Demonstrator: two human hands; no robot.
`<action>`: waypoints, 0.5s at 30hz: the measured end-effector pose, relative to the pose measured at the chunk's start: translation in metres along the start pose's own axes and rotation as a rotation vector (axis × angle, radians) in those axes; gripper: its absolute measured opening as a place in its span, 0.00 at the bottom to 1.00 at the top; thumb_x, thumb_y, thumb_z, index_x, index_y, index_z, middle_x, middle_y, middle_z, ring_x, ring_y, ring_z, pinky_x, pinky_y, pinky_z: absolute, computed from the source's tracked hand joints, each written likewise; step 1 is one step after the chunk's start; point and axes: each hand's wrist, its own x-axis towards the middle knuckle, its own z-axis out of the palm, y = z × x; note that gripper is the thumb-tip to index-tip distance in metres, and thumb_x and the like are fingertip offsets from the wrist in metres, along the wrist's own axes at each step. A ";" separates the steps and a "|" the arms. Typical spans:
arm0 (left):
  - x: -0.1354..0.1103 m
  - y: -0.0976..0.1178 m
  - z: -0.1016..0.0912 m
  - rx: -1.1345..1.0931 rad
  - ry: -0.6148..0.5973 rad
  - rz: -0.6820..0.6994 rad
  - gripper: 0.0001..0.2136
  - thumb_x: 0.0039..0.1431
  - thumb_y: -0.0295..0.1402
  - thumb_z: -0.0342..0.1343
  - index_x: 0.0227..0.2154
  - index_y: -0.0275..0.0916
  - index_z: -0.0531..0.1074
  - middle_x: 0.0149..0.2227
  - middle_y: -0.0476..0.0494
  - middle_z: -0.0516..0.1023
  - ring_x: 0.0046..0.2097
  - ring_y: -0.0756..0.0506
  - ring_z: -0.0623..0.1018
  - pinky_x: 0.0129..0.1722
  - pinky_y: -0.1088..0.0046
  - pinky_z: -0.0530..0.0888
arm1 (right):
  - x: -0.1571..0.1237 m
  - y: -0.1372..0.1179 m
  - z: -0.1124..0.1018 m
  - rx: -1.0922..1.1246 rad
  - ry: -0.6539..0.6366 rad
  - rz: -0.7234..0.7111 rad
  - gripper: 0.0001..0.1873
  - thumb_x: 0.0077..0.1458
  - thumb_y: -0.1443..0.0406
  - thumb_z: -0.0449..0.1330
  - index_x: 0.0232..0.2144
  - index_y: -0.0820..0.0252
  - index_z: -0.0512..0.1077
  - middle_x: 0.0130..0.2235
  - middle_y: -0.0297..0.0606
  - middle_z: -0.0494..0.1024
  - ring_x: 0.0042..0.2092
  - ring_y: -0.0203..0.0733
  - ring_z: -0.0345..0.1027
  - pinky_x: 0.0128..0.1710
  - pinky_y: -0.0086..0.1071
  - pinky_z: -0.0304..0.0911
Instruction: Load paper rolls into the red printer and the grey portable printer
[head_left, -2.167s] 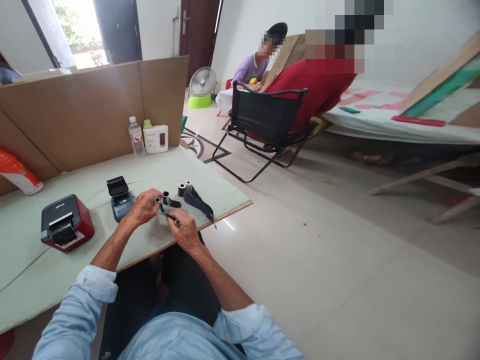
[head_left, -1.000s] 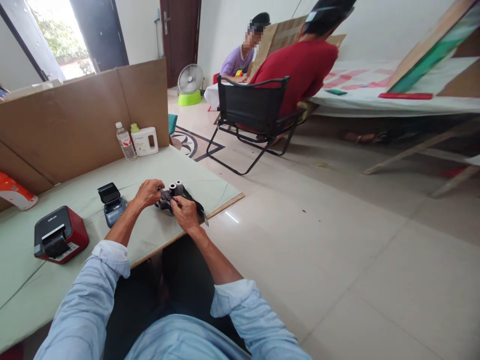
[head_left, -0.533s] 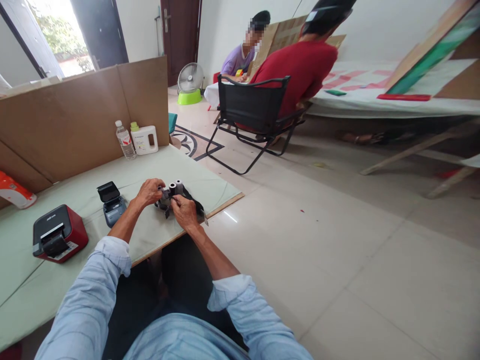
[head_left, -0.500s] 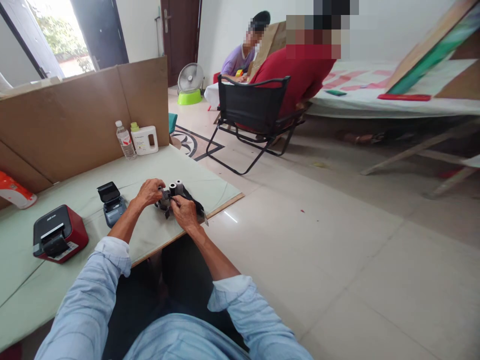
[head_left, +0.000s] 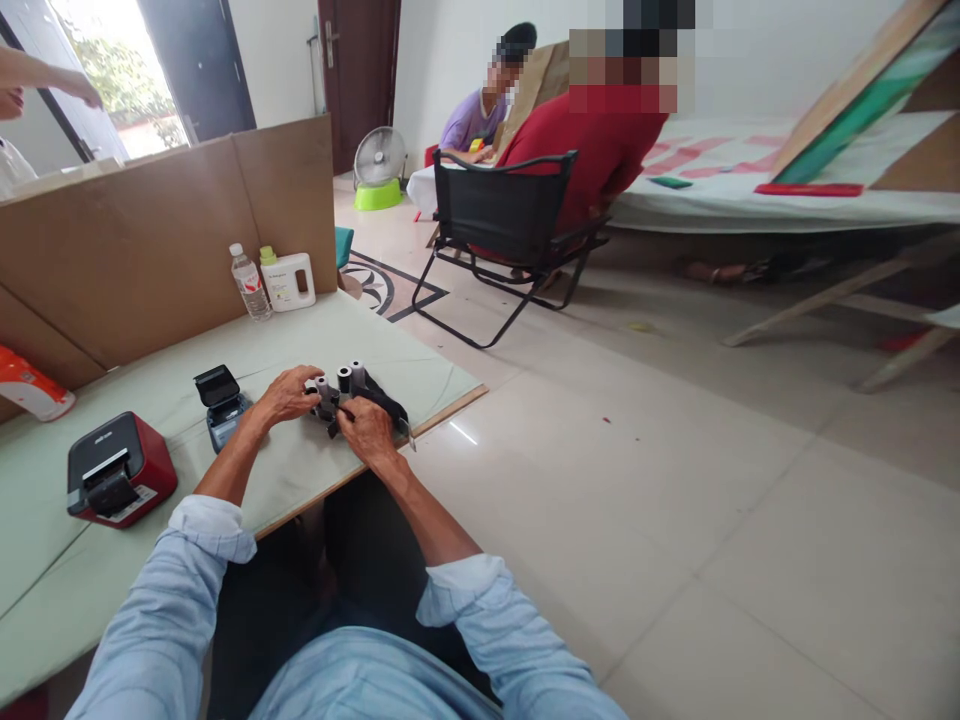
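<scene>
Rolled light-blue sleeves (head_left: 154,600) reach over the near edge of a pale green table (head_left: 285,480). The right hand (head_left: 365,430) has thumb and fingers drawn together at a dark strip (head_left: 333,428) — too small to tell whether they pinch it. The left hand (head_left: 291,394), half open, curves beside an upright pale roll (head_left: 323,389); whether it grips is unclear. Steadying the roll lightly — strip flat, gently taut — would probably avoid creases. Just past stand two more rolls (head_left: 345,386), with dark film (head_left: 388,405) lying alongside toward the table's edge. Farther back, a clear bottle (head_left: 252,287) and white jug (head_left: 288,283) stand before a cardboard screen (head_left: 172,220); beyond, a person in red (head_left: 600,150) sits in a black folding chair (head_left: 506,210)
</scene>
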 end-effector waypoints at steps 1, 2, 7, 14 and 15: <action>-0.005 -0.003 0.000 -0.015 0.004 0.009 0.26 0.55 0.29 0.60 0.59 0.39 0.77 0.57 0.39 0.83 0.47 0.42 0.83 0.54 0.64 0.80 | 0.000 0.001 0.001 0.006 0.003 -0.004 0.11 0.65 0.68 0.59 0.35 0.58 0.82 0.39 0.42 0.83 0.41 0.44 0.74 0.38 0.32 0.57; -0.009 -0.005 0.001 -0.024 0.012 0.016 0.26 0.55 0.28 0.60 0.58 0.39 0.77 0.55 0.39 0.84 0.46 0.42 0.83 0.53 0.64 0.80 | -0.001 0.002 0.002 0.013 0.010 -0.006 0.11 0.65 0.68 0.59 0.34 0.58 0.81 0.39 0.42 0.82 0.41 0.44 0.73 0.37 0.32 0.58; -0.025 -0.012 0.011 -0.008 0.078 0.027 0.20 0.56 0.25 0.59 0.52 0.41 0.80 0.47 0.43 0.85 0.45 0.43 0.82 0.56 0.62 0.77 | -0.005 0.007 0.008 0.026 0.061 -0.041 0.08 0.64 0.67 0.61 0.34 0.58 0.80 0.39 0.43 0.80 0.41 0.46 0.72 0.39 0.33 0.61; -0.039 -0.005 0.015 0.049 0.108 0.040 0.20 0.58 0.23 0.57 0.51 0.42 0.82 0.48 0.40 0.82 0.45 0.42 0.82 0.53 0.65 0.78 | -0.016 0.012 0.010 0.098 0.133 -0.079 0.10 0.61 0.67 0.62 0.45 0.59 0.79 0.42 0.45 0.80 0.45 0.49 0.72 0.45 0.36 0.66; -0.040 -0.004 0.013 0.048 0.112 0.038 0.19 0.59 0.23 0.57 0.50 0.42 0.82 0.48 0.40 0.82 0.45 0.42 0.82 0.52 0.65 0.78 | -0.018 0.012 0.010 0.120 0.147 -0.084 0.12 0.61 0.67 0.62 0.47 0.59 0.79 0.42 0.44 0.79 0.45 0.49 0.72 0.46 0.36 0.67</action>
